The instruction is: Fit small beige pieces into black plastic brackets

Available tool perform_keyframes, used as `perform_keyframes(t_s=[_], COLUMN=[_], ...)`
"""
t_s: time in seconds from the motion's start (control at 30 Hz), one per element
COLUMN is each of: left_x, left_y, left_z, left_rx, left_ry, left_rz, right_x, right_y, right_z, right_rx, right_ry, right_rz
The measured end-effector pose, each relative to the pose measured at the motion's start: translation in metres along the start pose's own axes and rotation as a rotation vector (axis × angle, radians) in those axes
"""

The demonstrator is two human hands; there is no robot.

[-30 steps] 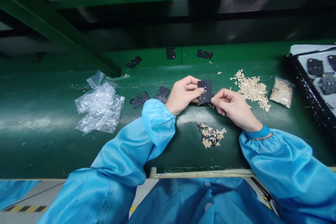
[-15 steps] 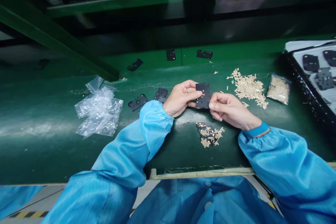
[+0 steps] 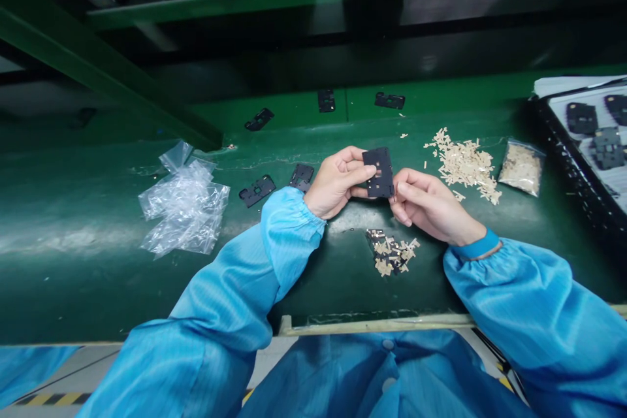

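Observation:
My left hand (image 3: 340, 181) is closed on a flat black plastic part (image 3: 379, 173) with small cut-outs, its thumb across the face. Close against the part's lower right corner, my right hand (image 3: 424, 202) has its fingers pinched together. Whatever lies between those fingertips is too small to make out. Just below my hands lies a small heap of beige and black pieces (image 3: 392, 251). To the right is a larger pile of small beige strips (image 3: 465, 163).
A clear bag of beige pieces (image 3: 522, 168) lies beside the pile. At the right edge stands a black tray (image 3: 563, 147) with black parts. Crumpled clear plastic bags (image 3: 186, 209) lie left. Several black parts (image 3: 257, 190) are spread over the green bench (image 3: 98, 287).
The black part has tilted slightly in my left hand. My right hand's fingers have shifted a little at its lower corner. Three black parts at the back have slid slightly right.

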State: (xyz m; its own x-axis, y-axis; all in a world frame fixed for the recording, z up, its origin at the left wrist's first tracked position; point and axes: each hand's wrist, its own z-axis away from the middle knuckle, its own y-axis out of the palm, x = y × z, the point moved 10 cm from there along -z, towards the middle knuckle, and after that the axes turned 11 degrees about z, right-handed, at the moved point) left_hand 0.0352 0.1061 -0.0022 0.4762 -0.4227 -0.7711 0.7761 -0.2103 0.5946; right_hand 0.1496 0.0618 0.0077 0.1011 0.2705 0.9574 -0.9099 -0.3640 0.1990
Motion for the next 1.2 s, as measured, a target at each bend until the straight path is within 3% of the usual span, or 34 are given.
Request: perform_keyframes(t_s=[0.17,0.4,0.63,0.9,1.2], left_x=[0.0,-0.013,-0.012,-0.014,-0.012], left_y=[0.003,-0.006,-0.006,-0.008,-0.006], left_z=[0.001,0.001,-0.001,0.0,0.0], left_rx=[-0.011,-0.11,-0.097,-0.121,-0.124], left_ry=[0.027,0.15,0.15,0.215,0.193], left_rz=[0.015,0.042,0.055,0.036,0.066], right_x=[-0.002,-0.001,-0.005,-0.006,-0.007], right_y=[0.001,-0.015,-0.007,-0.011,-0.011], right_z=[-0.001,-0.005,-0.005,-0.005,-0.004], right_rx=[-0.015,-0.124,-0.054,-0.117,-0.131], right_ry=[0.003,-0.05,-0.002,-0.018,-0.011], right_rz=[-0.027,-0.08,-0.151,-0.152,-0.152])
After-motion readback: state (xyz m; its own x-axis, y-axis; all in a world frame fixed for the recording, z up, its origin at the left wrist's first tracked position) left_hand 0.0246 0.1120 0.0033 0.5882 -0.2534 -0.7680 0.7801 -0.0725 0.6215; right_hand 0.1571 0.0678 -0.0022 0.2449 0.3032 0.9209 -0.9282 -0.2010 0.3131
